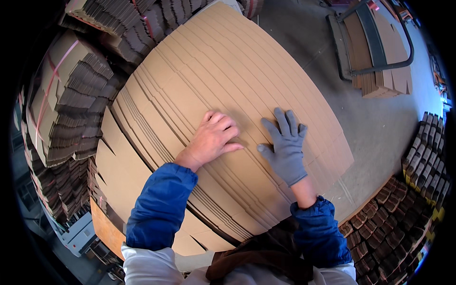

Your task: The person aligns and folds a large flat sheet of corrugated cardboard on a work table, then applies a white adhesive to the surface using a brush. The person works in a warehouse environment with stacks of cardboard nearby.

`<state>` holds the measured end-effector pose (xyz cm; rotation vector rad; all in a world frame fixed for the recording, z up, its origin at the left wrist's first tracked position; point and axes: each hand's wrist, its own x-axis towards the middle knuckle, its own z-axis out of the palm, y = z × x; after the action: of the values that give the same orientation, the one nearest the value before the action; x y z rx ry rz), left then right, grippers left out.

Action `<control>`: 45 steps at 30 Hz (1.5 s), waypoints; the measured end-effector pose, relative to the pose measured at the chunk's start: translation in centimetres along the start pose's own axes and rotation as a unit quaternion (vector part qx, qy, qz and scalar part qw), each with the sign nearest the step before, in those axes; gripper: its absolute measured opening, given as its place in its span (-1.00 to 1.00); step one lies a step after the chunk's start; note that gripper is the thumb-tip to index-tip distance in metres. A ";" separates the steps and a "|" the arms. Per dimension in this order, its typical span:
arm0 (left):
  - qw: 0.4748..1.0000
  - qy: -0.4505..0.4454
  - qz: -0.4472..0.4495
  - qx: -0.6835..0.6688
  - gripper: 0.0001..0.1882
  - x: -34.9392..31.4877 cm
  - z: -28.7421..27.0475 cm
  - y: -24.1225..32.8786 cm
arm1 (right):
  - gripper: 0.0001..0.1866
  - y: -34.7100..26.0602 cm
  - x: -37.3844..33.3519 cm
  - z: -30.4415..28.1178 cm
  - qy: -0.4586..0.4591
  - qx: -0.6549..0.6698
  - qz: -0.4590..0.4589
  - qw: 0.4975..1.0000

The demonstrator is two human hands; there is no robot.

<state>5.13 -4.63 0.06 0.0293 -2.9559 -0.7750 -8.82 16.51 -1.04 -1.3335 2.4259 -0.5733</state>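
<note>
Two hands lie flat on a fanned stack of cardboard sheets, too many to count. The bare left hand presses down with its fingers slightly curled, gripping nothing. The right hand, in one grey glove, spreads its fingers open just beside it. Beyond the fingertips stands one metal cart carrying more cardboard. Strapped bundles sit left of the left hand.

Fanned stack of flat brown cardboard box blanks at centre. Strapped bundles of folded brown cartons at nine o'clock, pink-banded. More flat brown sheets on a cart at one o'clock.
</note>
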 end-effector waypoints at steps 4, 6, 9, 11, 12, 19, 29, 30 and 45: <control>1.000 -0.002 -0.002 0.001 -0.59 0.0 0.1 0.0 | -0.28 0.0 0.1 -0.1 -0.005 0.006 0.005 1.000; 1.000 -0.002 -0.001 0.013 -0.59 0.1 -0.3 -0.2 | -0.28 -0.2 0.6 -0.3 -0.013 0.006 0.008 1.000; 1.000 0.006 -0.005 0.014 -0.59 -0.3 0.1 0.0 | -0.27 -0.4 -0.2 0.4 0.010 -0.014 -0.004 1.000; 1.000 -0.005 -0.008 0.006 -0.61 -0.1 0.0 0.0 | -0.26 -1.1 -0.6 0.5 0.015 -0.010 -0.016 1.000; 1.000 -0.013 -0.010 0.001 -0.62 -0.1 0.0 0.1 | -0.25 -1.5 -0.7 0.6 0.016 -0.008 -0.020 1.000; 1.000 -0.014 0.006 0.014 -0.63 -0.4 0.1 0.1 | -0.25 -2.4 -0.4 0.2 -0.001 -0.013 -0.014 1.000; 1.000 -0.026 0.008 0.012 -0.64 -0.2 -0.5 0.1 | -0.22 -2.0 -0.3 1.0 -0.004 -0.013 -0.007 1.000; 0.999 -0.029 0.012 0.008 -0.65 -0.1 -0.7 0.3 | -0.22 -2.0 -0.4 0.9 -0.010 -0.016 -0.003 1.000; 1.000 -0.022 0.010 -0.008 -0.64 -1.3 -0.9 0.1 | -0.22 -2.3 -0.3 0.6 -0.023 -0.012 -0.001 1.000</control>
<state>6.49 -4.91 0.78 -0.0174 -2.9873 -0.8064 -6.66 15.53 -0.45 -1.3432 2.4036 -0.5094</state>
